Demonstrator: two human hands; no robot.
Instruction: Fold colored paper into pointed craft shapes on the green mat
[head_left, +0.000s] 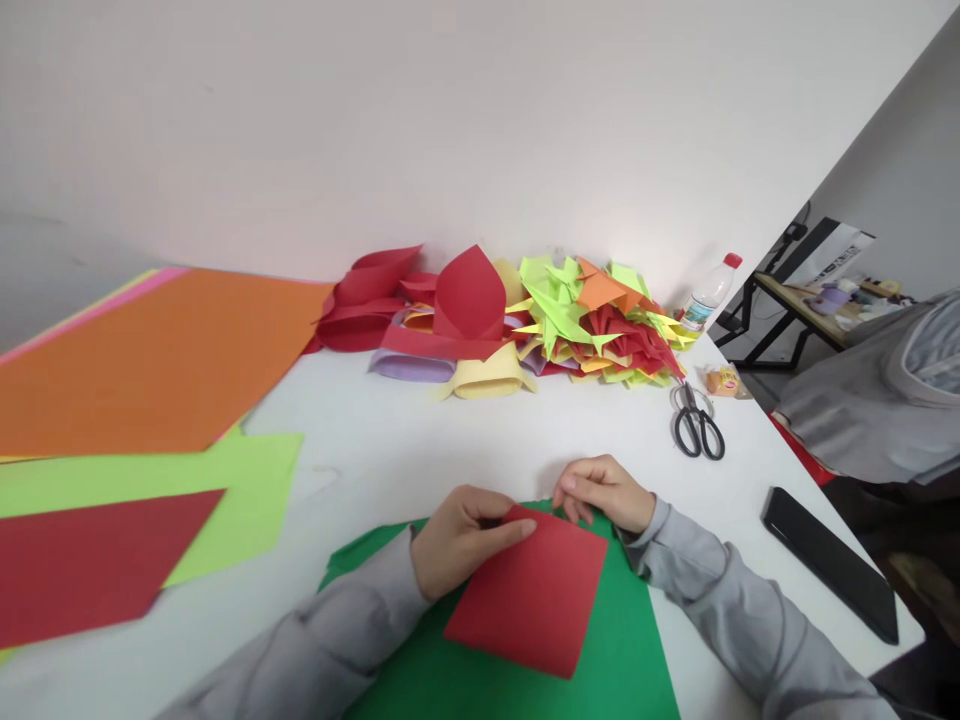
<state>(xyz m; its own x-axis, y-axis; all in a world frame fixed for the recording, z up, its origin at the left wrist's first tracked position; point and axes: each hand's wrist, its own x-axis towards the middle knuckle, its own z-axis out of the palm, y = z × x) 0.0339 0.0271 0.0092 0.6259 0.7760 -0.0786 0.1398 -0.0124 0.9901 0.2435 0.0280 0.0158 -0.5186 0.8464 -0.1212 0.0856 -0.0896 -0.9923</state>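
A square of red paper [536, 600] is tilted a little above a large green sheet [630, 670] on the white table. My left hand [469, 535] pinches the red paper at its upper left edge, thumb on top. Just beyond the paper's far edge is my right hand [604, 490], its fingers curled with the thumb against the index finger. Whether anything sits between those fingertips is too small to make out.
At the left lie large orange [150, 370], lime [262, 480] and red sheets [97, 560]. Folded paper shapes [585, 315] are heaped along the wall. Scissors [699, 425], a bottle [709, 295], a small snack packet [722, 381] and a black phone [829, 560] are on the right. A person in grey [885, 390] is beyond.
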